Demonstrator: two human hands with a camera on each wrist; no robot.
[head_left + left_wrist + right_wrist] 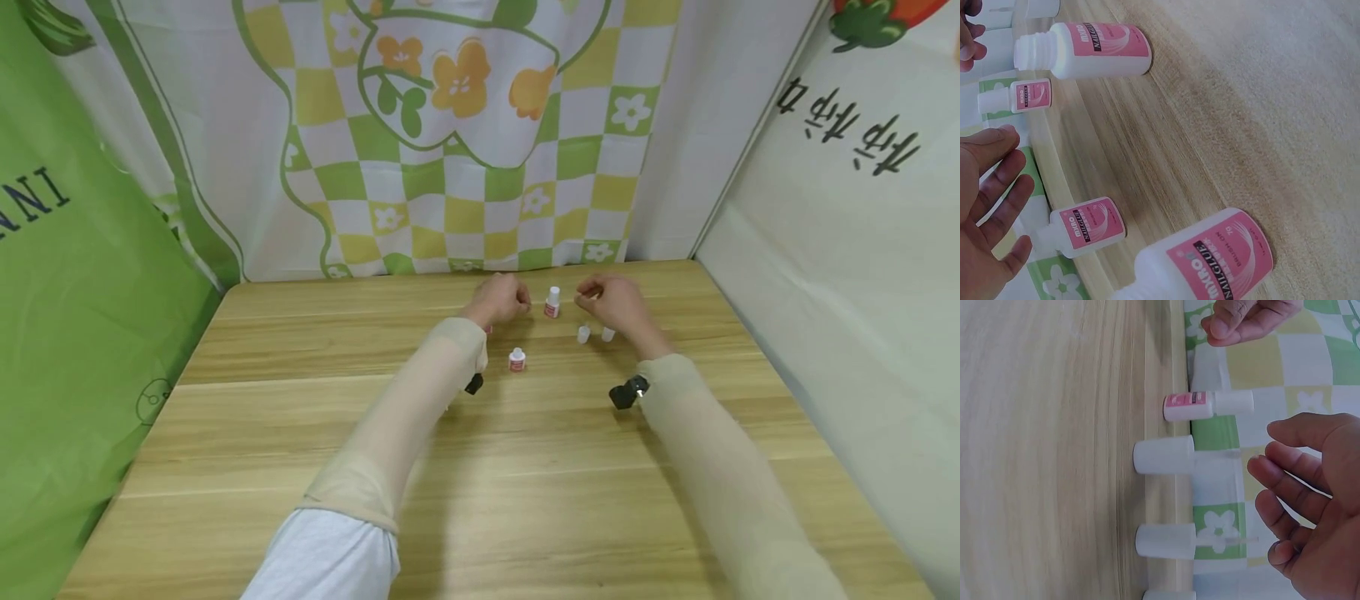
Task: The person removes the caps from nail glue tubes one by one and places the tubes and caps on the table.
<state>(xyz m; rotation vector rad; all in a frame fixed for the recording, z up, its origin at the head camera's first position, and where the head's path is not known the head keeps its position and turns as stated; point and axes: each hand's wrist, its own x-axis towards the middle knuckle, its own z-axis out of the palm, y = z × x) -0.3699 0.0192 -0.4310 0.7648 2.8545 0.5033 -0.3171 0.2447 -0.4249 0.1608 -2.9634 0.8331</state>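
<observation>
A small white nail glue bottle (552, 302) with a pink label stands capped between the two hands. My left hand (501, 298) hovers left of it, fingers loosely bent and holding nothing. To its right my right hand (615, 304) is raised, its relaxed fingers (1288, 490) apart from the bottle. An uncapped bottle (517, 360) stands nearer the person. In the left wrist view, another uncapped bottle (1210, 262) and a bottle (1091, 226) whose top is partly behind the left fingers stand close by. White caps (1163, 455) sit near the right hand, one with its brush (1229, 540) pointing up.
The wooden table (525, 500) meets a checked cloth (465, 192) at its back edge. A green cloth (67, 333) hangs on the left and a white one (862, 275) on the right. Each wrist wears a black camera (628, 392).
</observation>
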